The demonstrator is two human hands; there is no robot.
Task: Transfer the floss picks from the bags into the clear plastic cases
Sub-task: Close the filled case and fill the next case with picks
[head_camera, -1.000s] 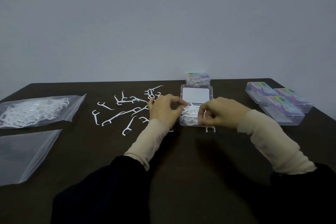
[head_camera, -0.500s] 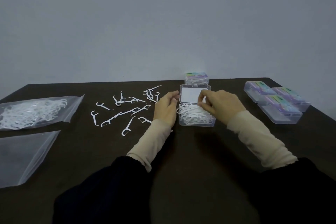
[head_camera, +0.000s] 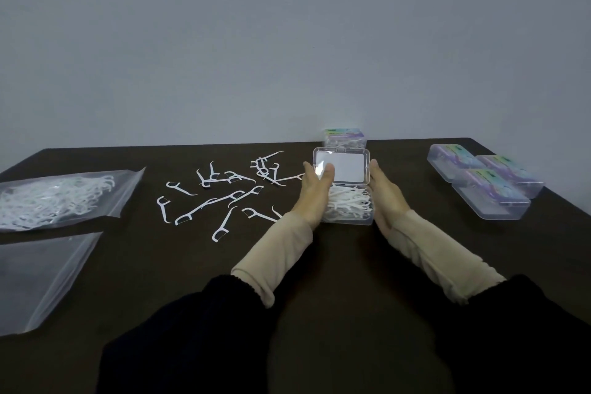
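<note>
The left hand (head_camera: 315, 192) lies along the left side of the small clear plastic case (head_camera: 347, 201), its fingers fairly straight and reaching up to the raised clear lid (head_camera: 341, 168), where the fingertips touch the lid's left corner. The right hand (head_camera: 385, 193) lies flat along the case's right side, fingers straight and pressed against the wall, the tips at the lid's right edge. Neither hand curls round anything; the case sits framed between the two palms. Its tray is filled with a heap of white floss picks (head_camera: 348, 203), and the lid stands half raised over the far end.

Just behind the open case stands another clear case with a coloured label (head_camera: 344, 137), close to the table's far edge. To the left of the left hand, loose white floss picks (head_camera: 224, 193) lie scattered on the dark brown table (head_camera: 335, 259), some very near the wrist. Further left, a clear zip bag holding many white picks (head_camera: 57, 198) lies near the table's left edge, and an empty-looking clear plastic bag (head_camera: 38, 275) lies in front of it. Well apart on the right, three closed clear cases with purple and green labels (head_camera: 484, 181) sit together near the right edge. Open dark table surface lies between the case and those three, and in front of the case around the cream sleeves (head_camera: 428, 253).
</note>
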